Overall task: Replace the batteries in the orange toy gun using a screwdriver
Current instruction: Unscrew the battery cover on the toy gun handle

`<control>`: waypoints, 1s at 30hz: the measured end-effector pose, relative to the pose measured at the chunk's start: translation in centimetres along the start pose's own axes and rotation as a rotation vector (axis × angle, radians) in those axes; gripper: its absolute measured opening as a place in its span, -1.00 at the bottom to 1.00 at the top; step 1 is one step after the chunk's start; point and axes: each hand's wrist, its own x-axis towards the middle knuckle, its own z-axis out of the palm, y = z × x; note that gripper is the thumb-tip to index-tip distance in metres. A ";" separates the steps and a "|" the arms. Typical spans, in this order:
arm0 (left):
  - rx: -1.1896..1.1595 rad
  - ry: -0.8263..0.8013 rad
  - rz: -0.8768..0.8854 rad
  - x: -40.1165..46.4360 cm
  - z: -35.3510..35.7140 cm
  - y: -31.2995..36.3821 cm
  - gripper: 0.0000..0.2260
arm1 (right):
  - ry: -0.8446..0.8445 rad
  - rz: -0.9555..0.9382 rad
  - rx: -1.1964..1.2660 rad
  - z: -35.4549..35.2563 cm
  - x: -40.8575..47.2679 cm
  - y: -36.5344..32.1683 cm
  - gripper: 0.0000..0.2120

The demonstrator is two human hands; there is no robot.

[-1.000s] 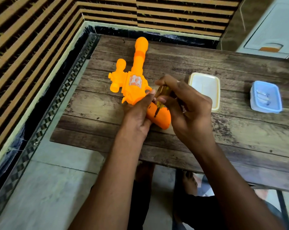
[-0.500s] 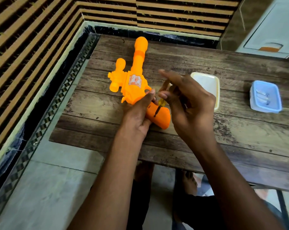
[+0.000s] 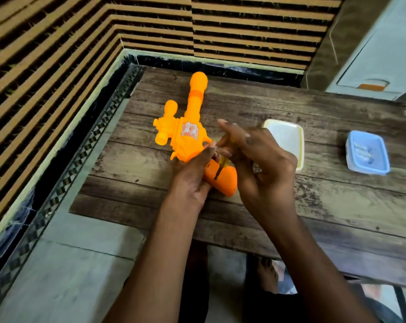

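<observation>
The orange toy gun (image 3: 192, 136) lies flat on the wooden table (image 3: 337, 206) near its left end, barrel pointing away from the person and handle toward them, which turns the side of the grip upward for the tool. The left hand (image 3: 192, 173) wraps round the gun where body meets handle, fingers curled on it, I'd say to pin it down so it can't twist. Just right of that, the screwdriver (image 3: 221, 165) stands tilted with its dark tip in the handle, its yellowish shaft pinched by the right hand (image 3: 255, 164), index finger stretched out above. Further right sits a white lid (image 3: 288, 138), then a blue tub (image 3: 367, 152) holding what look like batteries, kept well apart but within reach.
</observation>
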 end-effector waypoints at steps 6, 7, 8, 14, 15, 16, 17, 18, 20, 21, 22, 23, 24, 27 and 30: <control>-0.011 -0.026 0.042 -0.2 -0.2 -0.2 -0.64 | 0.021 -0.013 0.004 0.2 -0.1 -0.2 -0.75; -0.010 -0.036 0.051 -0.5 -0.2 -0.1 -0.70 | 0.032 -0.012 -0.008 0.4 -0.1 -0.2 -0.75; -0.014 -0.050 0.052 -0.7 -0.1 -0.2 -0.80 | 0.041 -0.011 -0.009 0.6 -0.1 -0.3 -0.74; -0.017 -0.062 0.017 0.0 -0.1 -0.1 -0.81 | -0.002 0.006 0.032 0.3 0.2 -0.6 -0.53; -0.013 -0.065 0.018 0.0 -0.2 -0.1 -0.83 | -0.003 0.008 0.038 0.2 0.2 -0.6 -0.51; -0.014 -0.076 0.024 -0.1 -0.2 0.0 -0.83 | -0.003 0.008 0.050 0.1 0.2 -0.7 -0.54; -0.009 -0.096 0.039 -0.3 -0.3 0.0 -0.85 | -0.006 0.005 0.063 0.1 0.1 -0.7 -0.59; 0.003 -0.123 0.051 -0.6 -0.3 0.1 -0.89 | -0.006 -0.001 0.070 0.2 0.1 -0.7 -0.66; 0.015 -0.145 0.063 -1.0 -0.3 0.1 -0.82 | 0.010 -0.013 0.049 0.4 0.1 -0.7 -0.73; 0.006 -0.129 0.060 -0.7 -0.4 -0.1 -0.88 | 0.025 -0.014 0.037 0.4 0.1 -0.7 -0.74; -0.003 -0.094 0.043 -0.4 -0.4 -0.1 -0.94 | 0.041 -0.009 0.030 0.5 0.1 -0.5 -0.72; -0.005 -0.057 0.018 0.0 -0.4 -0.2 -0.91 | 0.050 0.001 0.031 0.5 0.1 -0.4 -0.69; -0.006 -0.040 -0.007 0.4 -0.4 -0.2 -0.91 | 0.053 0.009 0.040 0.5 0.1 -0.3 -0.67; 0.005 -0.006 -0.025 0.9 -0.4 -0.3 -0.86 | 0.035 0.011 0.067 0.4 0.1 -0.1 -0.61; 0.022 0.001 -0.021 0.8 -0.4 -0.2 -0.85 | 0.004 0.023 0.101 0.4 0.0 -0.3 -0.59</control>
